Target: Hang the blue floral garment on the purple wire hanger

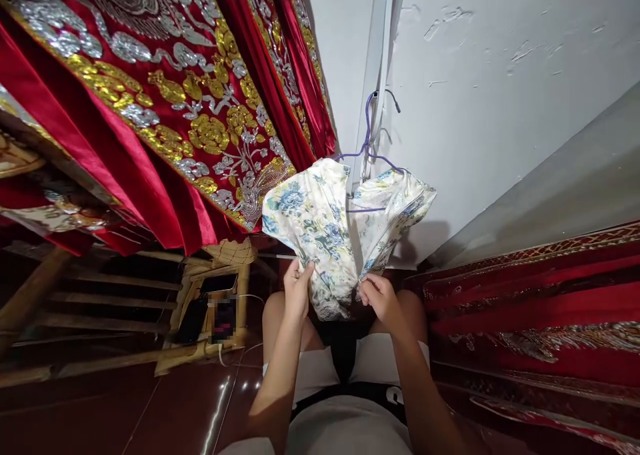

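A white short-sleeved shirt (pixel 325 225) with blue and yellow flowers hangs open at the front on a purple hanger (pixel 369 132). The hanger's hook is caught at a pale upright strip on the wall. My left hand (pixel 297 285) pinches the shirt's left side, thumb on top of the cloth. At the lower end of the right front edge, my right hand (pixel 375 295) has its fingers closed on the fabric. The shirt's lower hem hangs between my knees. What lies under the right fingertips is hidden.
Red embroidered cloth (pixel 200 102) with gold and silver sequins hangs at the left. More red cloth (pixel 540 335) lies at the right. A bamboo stool (pixel 240 308) holds several phones, one with a white cable. The white wall (pixel 500 75) has peeling paint.
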### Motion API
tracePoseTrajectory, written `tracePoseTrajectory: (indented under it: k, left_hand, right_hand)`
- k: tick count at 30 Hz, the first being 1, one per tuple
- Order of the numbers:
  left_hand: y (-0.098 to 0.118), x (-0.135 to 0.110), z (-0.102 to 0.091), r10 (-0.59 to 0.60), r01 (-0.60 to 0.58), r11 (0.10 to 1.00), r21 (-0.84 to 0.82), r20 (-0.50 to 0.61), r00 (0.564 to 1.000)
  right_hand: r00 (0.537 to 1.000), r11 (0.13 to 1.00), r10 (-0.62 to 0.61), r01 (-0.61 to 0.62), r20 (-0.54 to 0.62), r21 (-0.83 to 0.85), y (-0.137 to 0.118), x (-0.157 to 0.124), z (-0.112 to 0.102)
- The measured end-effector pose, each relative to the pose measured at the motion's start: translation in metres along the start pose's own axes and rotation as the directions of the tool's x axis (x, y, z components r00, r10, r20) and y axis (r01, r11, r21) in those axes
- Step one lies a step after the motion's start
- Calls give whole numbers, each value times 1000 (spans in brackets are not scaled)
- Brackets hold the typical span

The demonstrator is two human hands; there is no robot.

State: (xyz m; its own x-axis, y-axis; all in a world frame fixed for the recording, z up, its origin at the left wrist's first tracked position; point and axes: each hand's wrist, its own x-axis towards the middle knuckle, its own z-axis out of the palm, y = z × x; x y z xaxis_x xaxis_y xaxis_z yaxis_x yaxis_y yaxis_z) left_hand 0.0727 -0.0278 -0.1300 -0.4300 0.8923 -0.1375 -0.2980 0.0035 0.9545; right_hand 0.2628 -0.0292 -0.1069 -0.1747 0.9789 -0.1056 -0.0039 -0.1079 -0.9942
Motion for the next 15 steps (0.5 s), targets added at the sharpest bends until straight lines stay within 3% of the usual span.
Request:
tracePoseTrajectory:
  k: [1,2,3,4,5,7,9,11,15]
  left_hand:
    - [-4,-1,2,154,-144,985,99,-109,982]
    - [-8,-4,4,312,-273,940,207,-193,930]
    - [-12,-9,7,438,-367,880,301,-222,871]
    - [-17,-15,11,508,-424,831,361,-182,842]
    - [-21,-21,16,517,-453,805,384,-78,852]
    - [-29,-31,25,393,-445,819,361,211,895]
    - [-35,-35,35,240,-395,846,359,406,882]
    - [-38,-34,42,205,-383,846,371,437,876]
    - [-39,-33,47,254,-422,839,343,439,862]
  right_hand:
    - [1000,1000,-7,7,-4,-1,0,0,1]
    - [1000,1000,-11,11,-13,-7,1,1,1]
    - [1000,1000,-14,14,-22,-19,1,1,2]
    - [999,999,-18,17,-29,-34,1,1,3]
    - [999,998,-27,25,-33,-50,0,1,3]
    - [998,996,-54,52,-32,-72,0,1,3]
    - [996,994,-82,79,-30,-77,0,0,2]
    - [995,992,-95,92,-34,-91,0,0,-1]
    - [997,996,-42,37,-61,-84,3,1,-7]
